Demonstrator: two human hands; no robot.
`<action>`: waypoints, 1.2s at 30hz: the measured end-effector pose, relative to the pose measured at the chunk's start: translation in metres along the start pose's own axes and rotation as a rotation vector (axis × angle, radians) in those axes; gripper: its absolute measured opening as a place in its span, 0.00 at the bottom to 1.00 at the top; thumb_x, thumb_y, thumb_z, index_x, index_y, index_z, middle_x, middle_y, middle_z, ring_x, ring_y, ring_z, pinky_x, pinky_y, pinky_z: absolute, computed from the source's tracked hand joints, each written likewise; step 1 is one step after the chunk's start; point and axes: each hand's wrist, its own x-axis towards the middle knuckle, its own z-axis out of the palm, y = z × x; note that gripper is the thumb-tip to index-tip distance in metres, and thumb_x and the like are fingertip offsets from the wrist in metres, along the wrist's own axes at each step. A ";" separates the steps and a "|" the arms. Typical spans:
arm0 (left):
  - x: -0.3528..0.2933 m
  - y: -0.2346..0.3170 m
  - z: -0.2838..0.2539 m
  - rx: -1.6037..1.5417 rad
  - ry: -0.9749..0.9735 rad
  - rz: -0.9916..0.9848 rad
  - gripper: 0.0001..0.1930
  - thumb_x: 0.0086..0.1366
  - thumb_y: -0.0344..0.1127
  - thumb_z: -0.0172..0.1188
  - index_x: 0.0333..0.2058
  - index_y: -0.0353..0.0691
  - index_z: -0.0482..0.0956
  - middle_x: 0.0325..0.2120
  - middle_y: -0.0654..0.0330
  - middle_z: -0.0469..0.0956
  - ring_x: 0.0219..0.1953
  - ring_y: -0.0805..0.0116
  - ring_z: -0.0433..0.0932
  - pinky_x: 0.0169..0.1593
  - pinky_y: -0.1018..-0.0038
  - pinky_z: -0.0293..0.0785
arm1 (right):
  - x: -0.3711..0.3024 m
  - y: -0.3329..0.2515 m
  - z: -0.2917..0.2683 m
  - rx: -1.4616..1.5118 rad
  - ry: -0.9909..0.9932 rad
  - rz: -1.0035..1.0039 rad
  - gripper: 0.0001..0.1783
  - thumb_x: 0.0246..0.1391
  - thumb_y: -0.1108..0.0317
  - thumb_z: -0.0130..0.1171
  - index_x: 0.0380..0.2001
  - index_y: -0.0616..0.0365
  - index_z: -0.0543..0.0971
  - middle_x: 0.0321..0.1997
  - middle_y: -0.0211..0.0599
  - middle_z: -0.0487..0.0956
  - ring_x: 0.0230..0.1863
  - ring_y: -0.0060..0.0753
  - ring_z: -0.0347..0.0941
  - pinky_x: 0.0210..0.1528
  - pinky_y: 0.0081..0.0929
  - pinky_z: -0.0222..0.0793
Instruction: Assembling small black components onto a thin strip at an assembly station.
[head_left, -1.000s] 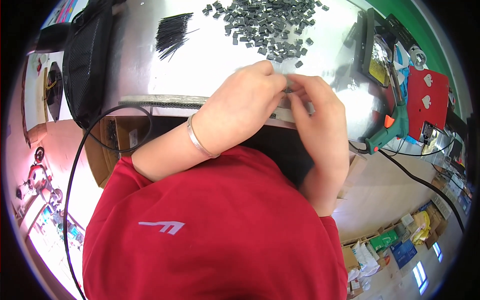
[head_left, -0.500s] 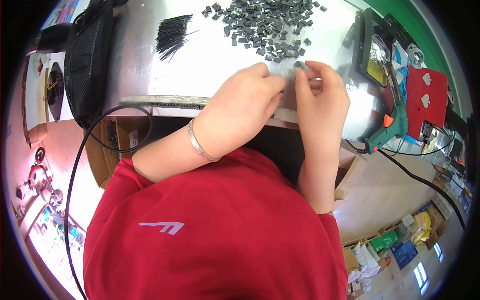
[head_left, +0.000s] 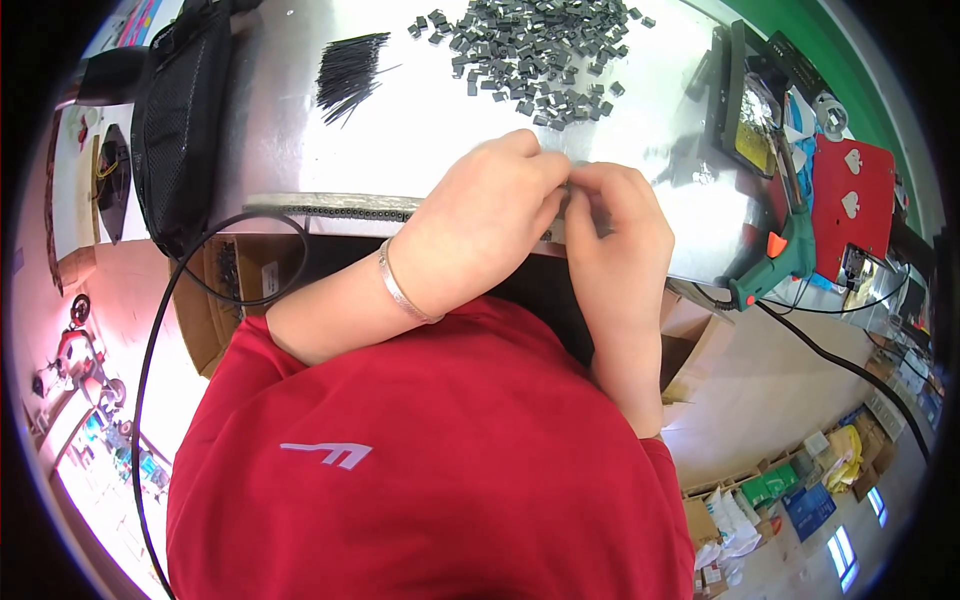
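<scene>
My left hand (head_left: 500,205) is closed at the table's near edge, its fingertips pinched together; what they hold is hidden. Against those fingertips, my right hand (head_left: 622,215) pinches a small black plastic piece, of which only a dark sliver shows. Just beyond both hands spreads a heap of small black plastic pieces (head_left: 540,55), blocky and alike. To its left lies a bundle of thin black wire-like strips (head_left: 348,75). A long grey strip with a row of small holes (head_left: 340,208) runs along the table's edge and passes behind my left hand.
A shiny metal table (head_left: 280,130) carries all this. At left stands a black mesh bag (head_left: 180,130) with a black cable (head_left: 150,370) looping below. On the right are a green soldering gun (head_left: 778,272), a dark stand with a yellow sponge (head_left: 752,138) and a red panel (head_left: 852,195).
My right hand has come from the heap's near edge, down and left, to my left fingertips, bringing a small black plastic piece. My left hand has hardly moved.
</scene>
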 end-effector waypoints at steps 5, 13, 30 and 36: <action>-0.001 0.004 -0.001 0.016 -0.026 -0.038 0.06 0.59 0.26 0.63 0.36 0.36 0.79 0.29 0.52 0.73 0.31 0.51 0.76 0.36 0.62 0.75 | -0.008 -0.007 -0.002 0.034 0.007 0.094 0.10 0.55 0.80 0.61 0.41 0.62 0.82 0.38 0.40 0.83 0.38 0.35 0.83 0.42 0.28 0.78; -0.001 0.007 -0.001 -0.014 -0.026 -0.049 0.06 0.60 0.27 0.63 0.37 0.37 0.79 0.29 0.52 0.73 0.32 0.50 0.76 0.36 0.62 0.75 | -0.020 -0.009 0.001 0.170 0.046 0.192 0.11 0.59 0.80 0.60 0.46 0.65 0.81 0.43 0.43 0.84 0.44 0.33 0.84 0.49 0.29 0.80; 0.002 0.006 0.002 0.046 -0.003 -0.015 0.05 0.60 0.28 0.64 0.35 0.40 0.81 0.29 0.54 0.73 0.32 0.51 0.76 0.37 0.61 0.75 | 0.049 0.025 -0.006 -0.189 0.035 -0.132 0.09 0.53 0.75 0.67 0.39 0.61 0.83 0.34 0.37 0.79 0.29 0.32 0.76 0.34 0.28 0.74; 0.001 0.003 0.003 0.060 0.003 -0.002 0.05 0.59 0.28 0.65 0.36 0.39 0.81 0.29 0.54 0.74 0.32 0.52 0.76 0.37 0.62 0.75 | 0.033 0.017 -0.034 -0.136 -0.192 -0.074 0.08 0.53 0.79 0.62 0.38 0.62 0.82 0.37 0.39 0.80 0.33 0.35 0.78 0.37 0.29 0.74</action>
